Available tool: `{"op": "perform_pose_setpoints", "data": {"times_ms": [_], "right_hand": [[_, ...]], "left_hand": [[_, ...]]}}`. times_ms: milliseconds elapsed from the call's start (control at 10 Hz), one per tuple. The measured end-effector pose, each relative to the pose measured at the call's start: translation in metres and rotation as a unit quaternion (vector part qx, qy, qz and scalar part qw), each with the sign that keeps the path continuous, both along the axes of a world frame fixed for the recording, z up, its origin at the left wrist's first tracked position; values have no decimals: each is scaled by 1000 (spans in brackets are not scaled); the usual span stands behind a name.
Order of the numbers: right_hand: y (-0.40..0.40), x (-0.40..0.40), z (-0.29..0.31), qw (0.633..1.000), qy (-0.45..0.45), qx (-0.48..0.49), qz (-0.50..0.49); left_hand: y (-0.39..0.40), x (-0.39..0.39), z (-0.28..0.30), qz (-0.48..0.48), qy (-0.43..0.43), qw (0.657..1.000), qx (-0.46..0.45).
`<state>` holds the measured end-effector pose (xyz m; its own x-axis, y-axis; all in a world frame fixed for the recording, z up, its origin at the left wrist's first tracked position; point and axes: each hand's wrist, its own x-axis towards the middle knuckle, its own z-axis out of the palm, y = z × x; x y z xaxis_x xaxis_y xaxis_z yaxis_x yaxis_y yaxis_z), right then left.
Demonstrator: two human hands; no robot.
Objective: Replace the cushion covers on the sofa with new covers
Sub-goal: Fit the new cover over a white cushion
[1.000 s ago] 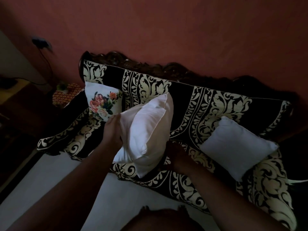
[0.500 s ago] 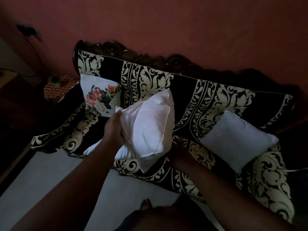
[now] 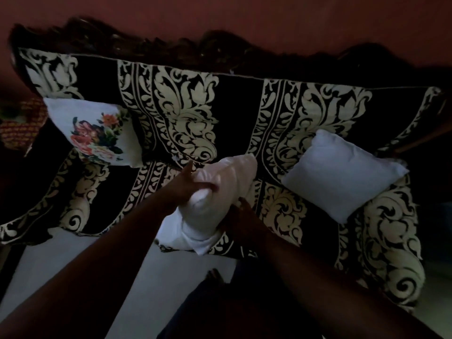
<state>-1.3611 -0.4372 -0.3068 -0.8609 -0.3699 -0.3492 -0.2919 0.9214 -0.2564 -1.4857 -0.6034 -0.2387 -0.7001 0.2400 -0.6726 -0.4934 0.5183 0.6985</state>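
I hold a bare white cushion point(image 3: 220, 192) squeezed narrow above the front of the sofa seat point(image 3: 244, 133). My left hand point(image 3: 193, 185) grips its left side, index finger sticking out. My right hand point(image 3: 241, 214) presses against its lower right edge, mostly hidden behind it. White fabric point(image 3: 193, 237) hangs bunched below the cushion; I cannot tell if it is a cover. A cushion with a floral cover point(image 3: 97, 135) leans at the sofa's left end. A plain pale cushion point(image 3: 342, 172) lies at the right end.
The sofa is draped in black cloth with cream leaf scrolls and has a dark carved wooden back point(image 3: 146, 42) against a red wall. A red patterned object point(image 3: 19, 128) sits left of the sofa. Pale floor point(image 3: 73, 260) lies below, with my foot point(image 3: 215, 276) on it.
The white cushion has been lowered and squeezed from a broad, flat shape into a narrow roll between my hands. The camera has shifted left and closer to the sofa.
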Motion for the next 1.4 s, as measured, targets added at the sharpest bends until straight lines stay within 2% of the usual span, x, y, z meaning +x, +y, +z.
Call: {"op": "perform_pose_setpoints", "data": {"times_ms": [100,200,300,400,500,600,700,800,900,1000,1100,1200,1300,1400], "right_hand": [[10,-5,-56,997,-15,-68,-35],[24,-9,-93,996,5,-46,81],[38,-18,-117,991,-42,-27,121],[41,-20,-145,987,-72,22,142],[66,-18,-173,982,-156,83,68],[92,-17,-188,991,-73,107,-19],[102,-30,-180,994,-44,30,-92],[97,-26,-192,1000,-13,16,8],[96,-24,-200,987,77,-36,134],[72,-43,-197,991,47,-75,100],[51,-67,-202,996,39,-84,14],[43,-70,-207,998,37,-5,59],[40,-62,-210,991,9,96,92],[44,-57,-212,987,-33,117,105]], "left_hand": [[17,-16,-22,-115,53,988,-84],[18,-31,-55,-191,85,971,-120],[13,-37,-83,-241,90,948,-187],[9,-35,-112,-235,86,950,-185],[4,-35,-131,-231,75,953,-183],[-12,-38,-152,-244,24,955,-164],[-15,-37,-175,-380,7,891,-248],[0,-26,-188,-428,131,826,-342],[3,-26,-198,-343,282,818,-366],[-2,-28,-208,-338,379,811,-289],[-1,-29,-209,-424,361,778,-291],[0,-32,-218,-431,361,751,-347],[2,-42,-225,-391,364,752,-385],[4,-48,-231,-384,364,746,-405]]}}
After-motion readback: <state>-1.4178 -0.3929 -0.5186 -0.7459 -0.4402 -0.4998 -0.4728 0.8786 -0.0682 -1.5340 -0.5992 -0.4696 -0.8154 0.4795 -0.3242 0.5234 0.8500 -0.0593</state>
